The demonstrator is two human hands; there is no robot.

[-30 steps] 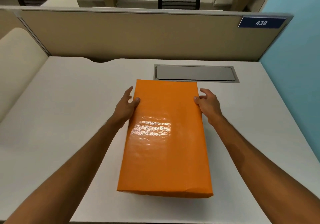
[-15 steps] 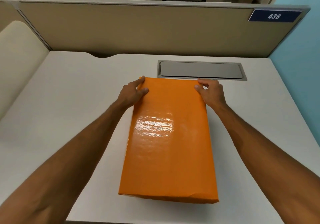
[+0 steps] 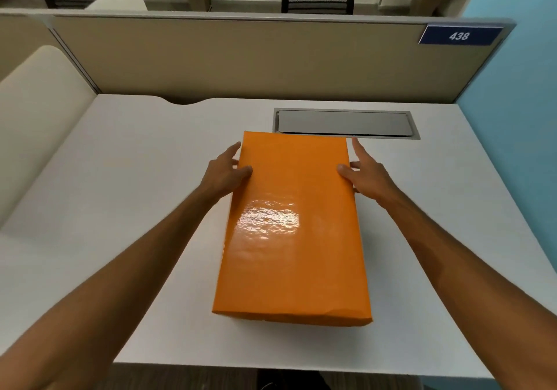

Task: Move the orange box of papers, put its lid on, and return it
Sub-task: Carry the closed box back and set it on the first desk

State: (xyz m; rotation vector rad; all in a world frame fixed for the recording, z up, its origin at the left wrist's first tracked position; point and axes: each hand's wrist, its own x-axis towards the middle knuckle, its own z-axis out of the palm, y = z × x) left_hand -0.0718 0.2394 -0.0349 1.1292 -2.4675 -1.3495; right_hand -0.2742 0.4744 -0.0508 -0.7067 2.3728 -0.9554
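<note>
Both hands bracket the far end of the orange box point(image 3: 291, 227), and neither grip is fully closed. The left hand point(image 3: 224, 172) lies against the left edge with its thumb on the glossy top and its fingers spread loosely down the side. The right hand point(image 3: 366, 175) mirrors it on the right edge, thumb on top, index finger stretched forward past the far corner. This reads as a loose two-sided hold or press, not a tight clamp; whether the hidden fingers actually bear on the side walls cannot be told.

The box lies flat on the white counter point(image 3: 120, 193), roughly in the middle, its long axis running away from the person. Its far edge sits just short of the grey cable hatch point(image 3: 345, 122) set into the counter in front of the beige partition point(image 3: 241, 58).

No papers show, and a smooth orange surface covers the whole top, so the lid appears to be already on and seated. What most likely remains is the last step: shifting the closed box back to its original spot, which these views do not identify.
</note>
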